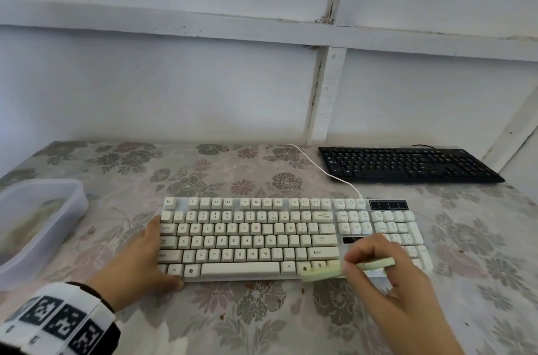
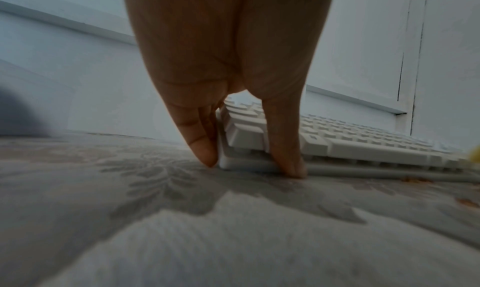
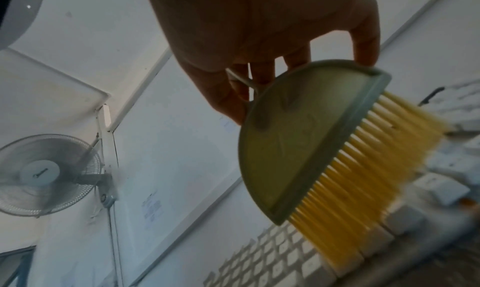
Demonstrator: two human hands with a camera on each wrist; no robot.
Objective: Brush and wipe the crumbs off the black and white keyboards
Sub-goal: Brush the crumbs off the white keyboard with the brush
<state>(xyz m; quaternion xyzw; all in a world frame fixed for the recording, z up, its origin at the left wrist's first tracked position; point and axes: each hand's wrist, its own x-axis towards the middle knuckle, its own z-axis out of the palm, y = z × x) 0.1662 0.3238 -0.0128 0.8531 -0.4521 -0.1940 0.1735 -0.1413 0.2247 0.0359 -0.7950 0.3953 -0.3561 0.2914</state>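
The white keyboard (image 1: 250,238) looked like matt plastic with smooth keycaps. The black keyboard (image 1: 407,164) was plastic too, with a faint sheen. The brush (image 3: 306,139) had a smooth pale-green plastic back and stiff yellow bristles (image 3: 376,168). A patterned floral cloth (image 1: 262,174) with a soft woven look covered the counter. The tub (image 1: 35,220) was translucent, frosted plastic. The wall (image 1: 174,86) was painted and matt.
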